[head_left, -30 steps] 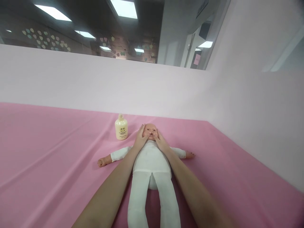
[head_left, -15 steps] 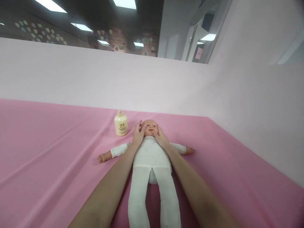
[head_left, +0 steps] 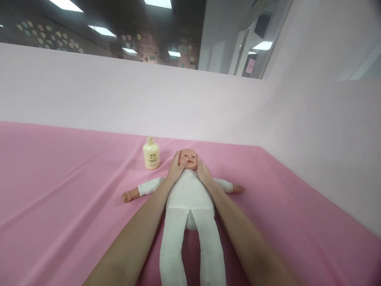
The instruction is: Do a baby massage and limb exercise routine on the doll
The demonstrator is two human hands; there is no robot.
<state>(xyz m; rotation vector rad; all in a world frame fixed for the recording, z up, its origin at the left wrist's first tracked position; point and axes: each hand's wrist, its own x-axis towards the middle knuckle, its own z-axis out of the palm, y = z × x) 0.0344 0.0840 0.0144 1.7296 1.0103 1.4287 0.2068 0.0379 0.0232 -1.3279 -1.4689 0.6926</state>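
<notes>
A baby doll (head_left: 190, 190) in a white suit lies on its back, arms spread, legs toward me. My left hand (head_left: 176, 167) rests flat along one side of its head, fingers stretched out and the thumb lying across the cheek near the mouth. Against the other cheek lies my right hand (head_left: 204, 169), also with straight fingers. Neither hand wraps round the head; both just touch it. Part of the doll's face stays visible between them. My forearms run along both sides of its body, over the doll's arms near the shoulders.
A pale yellow bottle (head_left: 151, 154) with a dark printed label stands left of the doll's head. Pink cloth (head_left: 74, 190) with a few creases covers the surface. A white wall (head_left: 125, 95) rises behind, with a window or mirror (head_left: 166, 35) above; another wall (head_left: 327, 119) borders the right side.
My left thumb has slid inward across the doll's cheek toward its mouth. My right hand's fingers have straightened along the other side of the face. The doll's body and the bottle stay in place.
</notes>
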